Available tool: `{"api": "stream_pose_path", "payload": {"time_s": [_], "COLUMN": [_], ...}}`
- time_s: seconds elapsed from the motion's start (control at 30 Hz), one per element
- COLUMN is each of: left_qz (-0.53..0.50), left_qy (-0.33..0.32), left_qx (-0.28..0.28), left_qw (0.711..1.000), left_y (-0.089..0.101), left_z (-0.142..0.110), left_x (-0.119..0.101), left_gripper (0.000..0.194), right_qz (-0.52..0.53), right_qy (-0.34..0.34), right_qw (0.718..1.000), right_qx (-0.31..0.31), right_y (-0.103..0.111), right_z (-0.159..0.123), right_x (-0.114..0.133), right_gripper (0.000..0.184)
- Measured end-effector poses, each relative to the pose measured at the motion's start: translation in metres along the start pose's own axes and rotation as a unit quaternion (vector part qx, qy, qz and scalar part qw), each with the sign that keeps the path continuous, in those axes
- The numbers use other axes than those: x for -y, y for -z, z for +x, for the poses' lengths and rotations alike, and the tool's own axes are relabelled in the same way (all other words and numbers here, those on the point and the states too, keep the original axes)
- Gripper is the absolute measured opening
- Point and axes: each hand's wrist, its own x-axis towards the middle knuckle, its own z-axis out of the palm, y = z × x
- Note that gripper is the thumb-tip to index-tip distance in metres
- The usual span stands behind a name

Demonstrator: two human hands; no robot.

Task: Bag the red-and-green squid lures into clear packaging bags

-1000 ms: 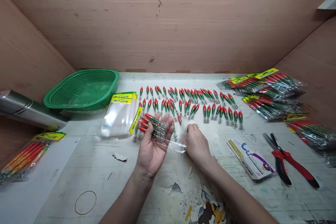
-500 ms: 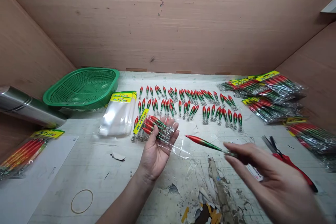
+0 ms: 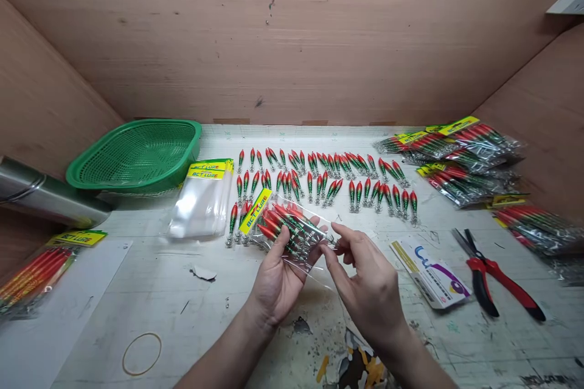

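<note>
My left hand [image 3: 279, 284] holds a clear plastic bag with a yellow BCT LURE header [image 3: 255, 211], thumb on top and palm below. Several red-and-green fishing lures [image 3: 285, 219] lie inside, their hooks toward the bag's open right end. At that end my right hand [image 3: 367, 276] pinches a lure [image 3: 314, 230] by its hooked tail between thumb and fingertips. The lure's body lies among the others in the bag. Beyond my hands, rows of loose lures [image 3: 359, 194] rest on the table, some partly covered by the bag.
Flat bags [image 3: 203, 206] are stacked left, beside a green basket [image 3: 132, 155] and metal cylinder [image 3: 50, 191]. Filled lure packs [image 3: 474, 185] pile up right, near pliers [image 3: 490, 273] and a printed card [image 3: 431, 273]. A packet of orange lures [image 3: 41, 267] and rubber band [image 3: 142, 354] lie left.
My right hand has moved left, bringing the lure from open air into the bag's mouth. The bag in my left hand has shifted slightly right and down. The printed card is uncovered.
</note>
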Motion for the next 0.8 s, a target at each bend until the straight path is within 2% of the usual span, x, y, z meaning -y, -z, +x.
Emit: {"api": "stream_pose_path", "payload": {"time_s": [0.17, 0.23, 0.57, 0.8], "left_qz": [-0.012, -0.011, -0.008, 0.012], "left_qy": [0.0, 0.004, -0.007, -0.01], "left_qx": [-0.011, -0.008, -0.007, -0.009], "left_qw": [1.0, 1.0, 1.0, 1.0], "left_y": [-0.003, -0.003, -0.003, -0.003], "left_z": [-0.003, -0.003, -0.004, -0.004], "left_x": [0.0, -0.001, 0.001, 0.001], "left_gripper": [0.037, 0.038, 0.036, 0.035], "right_qz": [0.024, 0.048, 0.114, 0.127], "right_qy": [-0.05, -0.062, -0.11, -0.159], "right_qw": [0.998, 0.997, 0.987, 0.979], "right_qx": [-0.025, -0.019, 0.014, 0.024], "right_y": [-0.001, 0.002, 0.014, 0.013], "right_z": [-0.006, -0.008, -0.005, -0.003], "right_x": [-0.001, -0.001, 0.0, -0.005], "right_gripper": [0.027, 0.029, 0.007, 0.006]}}
